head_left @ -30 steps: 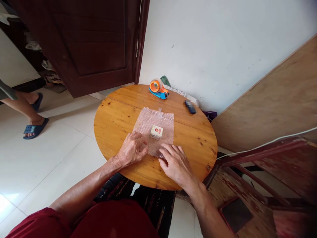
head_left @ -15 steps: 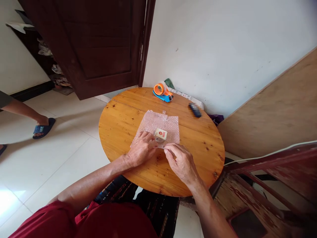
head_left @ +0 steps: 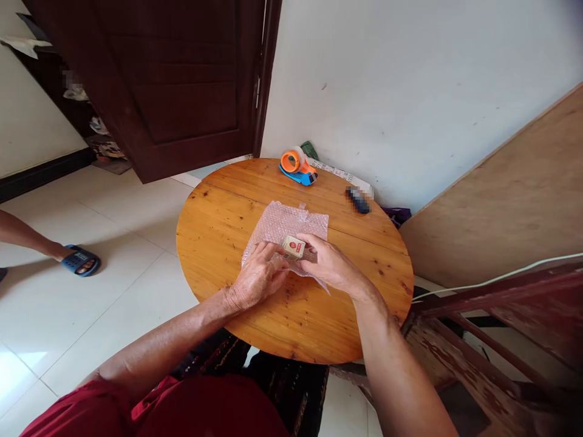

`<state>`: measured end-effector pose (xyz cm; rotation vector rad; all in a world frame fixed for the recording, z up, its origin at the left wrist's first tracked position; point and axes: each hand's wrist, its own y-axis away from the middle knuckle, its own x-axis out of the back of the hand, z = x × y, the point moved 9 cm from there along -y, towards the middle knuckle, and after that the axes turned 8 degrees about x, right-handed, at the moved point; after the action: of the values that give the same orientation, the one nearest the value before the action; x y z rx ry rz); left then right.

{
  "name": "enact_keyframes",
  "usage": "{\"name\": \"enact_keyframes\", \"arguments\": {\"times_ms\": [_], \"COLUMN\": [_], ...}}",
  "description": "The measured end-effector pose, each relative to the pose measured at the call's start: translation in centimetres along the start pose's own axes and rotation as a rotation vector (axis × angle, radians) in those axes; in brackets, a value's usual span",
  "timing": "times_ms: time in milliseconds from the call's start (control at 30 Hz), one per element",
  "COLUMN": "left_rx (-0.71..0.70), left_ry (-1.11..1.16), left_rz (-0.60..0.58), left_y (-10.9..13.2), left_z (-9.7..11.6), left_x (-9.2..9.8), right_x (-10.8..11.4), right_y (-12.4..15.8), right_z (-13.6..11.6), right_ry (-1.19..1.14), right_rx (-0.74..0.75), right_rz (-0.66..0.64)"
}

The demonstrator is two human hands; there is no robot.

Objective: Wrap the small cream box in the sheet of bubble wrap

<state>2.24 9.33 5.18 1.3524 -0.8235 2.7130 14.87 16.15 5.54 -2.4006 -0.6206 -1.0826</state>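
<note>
A small cream box (head_left: 294, 247) with a red mark lies on a sheet of bubble wrap (head_left: 285, 222) on the round wooden table (head_left: 218, 218). My left hand (head_left: 257, 278) presses the near left part of the sheet, fingers curled next to the box. My right hand (head_left: 331, 264) lies over the near right part of the sheet, fingers touching the box's right side. The near edge of the wrap is lifted under my right hand.
An orange and blue tape dispenser (head_left: 297, 166) sits at the table's far edge, with a dark small object (head_left: 358, 200) to its right. A dark door (head_left: 173, 85) stands behind. Another person's foot in a blue sandal (head_left: 80, 261) is on the white floor at left. A wooden chair (head_left: 492, 340) stands at right.
My right hand moved up from the near edge of the wrap to the box's right side, lifting the wrap's edge. The other person's foot moved left.
</note>
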Motion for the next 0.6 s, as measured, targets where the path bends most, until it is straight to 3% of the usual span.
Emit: {"name": "enact_keyframes", "arguments": {"times_ms": [133, 433, 600], "left_rx": [-0.011, -0.062, -0.056], "left_ry": [0.021, 0.087, 0.063], "left_rz": [0.017, -0.017, -0.037], "left_y": [-0.1, -0.4, -0.7], "left_z": [0.1, 1.0, 0.8], "left_x": [0.2, 1.5, 1.3], "right_x": [-0.2, -0.1, -0.7], "right_y": [0.1, 0.4, 0.7], "right_z": [0.1, -0.3, 0.1], "right_ry": [-0.019, -0.124, -0.229], "right_rx": [0.007, -0.016, -0.033], "right_rz": [0.039, 0.003, -0.018]}}
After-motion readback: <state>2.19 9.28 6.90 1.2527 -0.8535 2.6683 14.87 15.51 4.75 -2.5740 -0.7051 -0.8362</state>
